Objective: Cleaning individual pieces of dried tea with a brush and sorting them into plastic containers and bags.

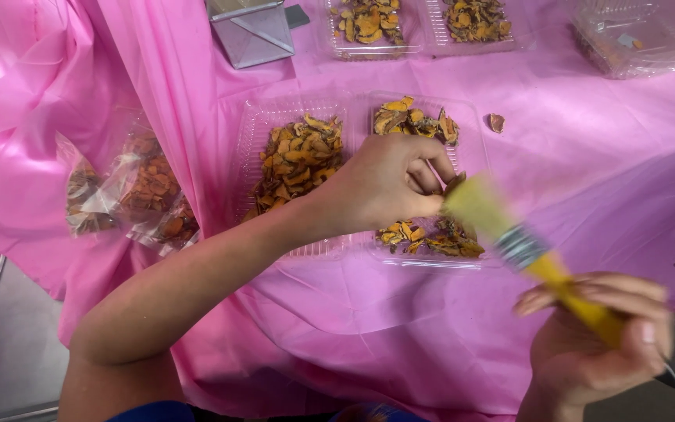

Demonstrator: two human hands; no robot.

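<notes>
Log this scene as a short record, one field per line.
surface: pink plastic cloth
left hand: pinching a small dried piece over the open clear tray
right hand: gripping a yellow-handled brush, bristles at the left fingertips
tray contents: orange-brown dried slices
left of tray: clear bags of similar slices
far edge: more clear trays, metal box

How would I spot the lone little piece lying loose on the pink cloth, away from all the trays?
Start at the pink tablecloth and find the open clear double tray in the middle, where the left hand works. Just past that tray's far right corner lies one small brown-orange dried chip. It alone rests on bare cloth; every other piece sits in a tray or bag.
</notes>
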